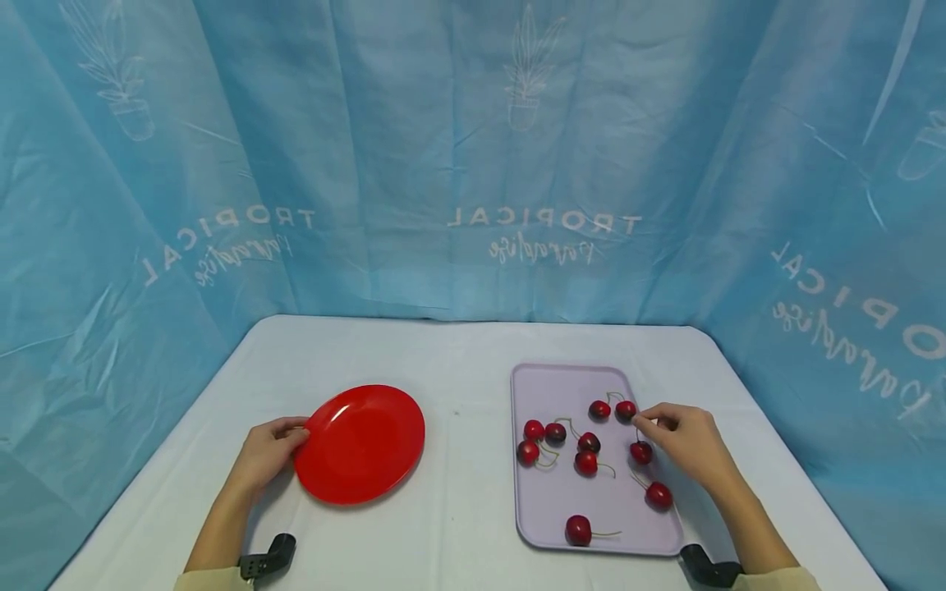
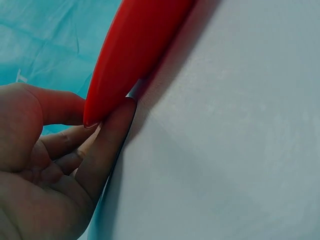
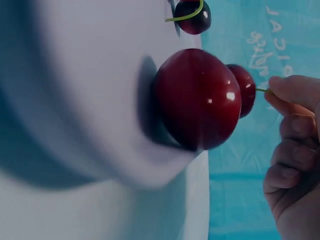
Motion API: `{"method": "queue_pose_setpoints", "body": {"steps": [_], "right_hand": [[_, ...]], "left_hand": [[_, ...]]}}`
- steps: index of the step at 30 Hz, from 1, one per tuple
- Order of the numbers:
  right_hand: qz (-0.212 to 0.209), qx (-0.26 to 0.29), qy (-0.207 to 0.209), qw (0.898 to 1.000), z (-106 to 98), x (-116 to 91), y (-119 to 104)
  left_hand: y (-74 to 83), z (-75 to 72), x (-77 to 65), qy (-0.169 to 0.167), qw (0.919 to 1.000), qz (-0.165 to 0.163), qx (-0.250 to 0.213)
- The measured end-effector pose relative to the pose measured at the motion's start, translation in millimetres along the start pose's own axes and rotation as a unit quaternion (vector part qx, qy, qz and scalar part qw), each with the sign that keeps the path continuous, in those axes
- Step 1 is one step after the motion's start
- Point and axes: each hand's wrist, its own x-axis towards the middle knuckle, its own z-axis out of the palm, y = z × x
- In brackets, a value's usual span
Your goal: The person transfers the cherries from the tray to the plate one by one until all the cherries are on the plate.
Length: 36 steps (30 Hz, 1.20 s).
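Observation:
My left hand (image 1: 264,453) pinches the left rim of a round red plate (image 1: 362,445). In the left wrist view, the thumb and fingers meet the edge of the plate (image 2: 135,55) from both sides. At the right edge of a pale purple tray (image 1: 550,513), my right hand (image 1: 689,442) pinches the green stem of a dark red cherry (image 1: 640,452) between thumb and forefinger. That cherry (image 3: 246,90) hangs below the fingertips, partly behind a nearer cherry (image 3: 197,100) in the right wrist view. Whether it touches the tray is hard to tell.
Several more cherries with stems lie on the tray, including a loose group (image 1: 556,434) left of its middle and one (image 1: 579,530) near its front edge. A white cloth (image 1: 458,476) covers the table. Blue printed curtains (image 1: 414,164) enclose the back and sides.

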Motion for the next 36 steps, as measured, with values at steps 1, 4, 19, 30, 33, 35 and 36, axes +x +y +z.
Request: {"method": "queue_pose_setpoints", "body": {"steps": [1,4,19,30,33,35,36], "right_hand": [[-0.002,0.004,0.009,1.0,0.0,-0.2,-0.9],[-0.008,0.018,0.034,0.999,0.3,-0.6,-4.3],[0.012,0.066,0.029,0.997,1.4,3.8,-18.2],[-0.017,0.078,0.034,0.996,12.1,6.9,-25.0],[-0.012,0.085,0.029,0.996,14.0,7.5,-28.3],[-0.015,0.082,0.021,0.996,15.1,8.9,-30.1],[-0.017,0.082,0.017,0.996,16.1,9.8,-31.1]], "left_hand": [[0.0,0.2,0.3,0.0,1.0,0.001,0.001],[0.8,0.7,0.8,0.002,1.0,0.003,0.003],[2.6,0.3,1.8,0.002,1.0,0.002,0.008],[3.7,1.4,-1.6,-0.001,0.9999,-0.002,0.013],[2.7,1.5,-2.7,-0.003,0.9999,-0.002,0.012],[1.7,1.4,-3.5,-0.003,0.9999,-0.003,0.01],[1.1,1.3,-4.0,-0.003,0.9999,-0.003,0.011]]}}
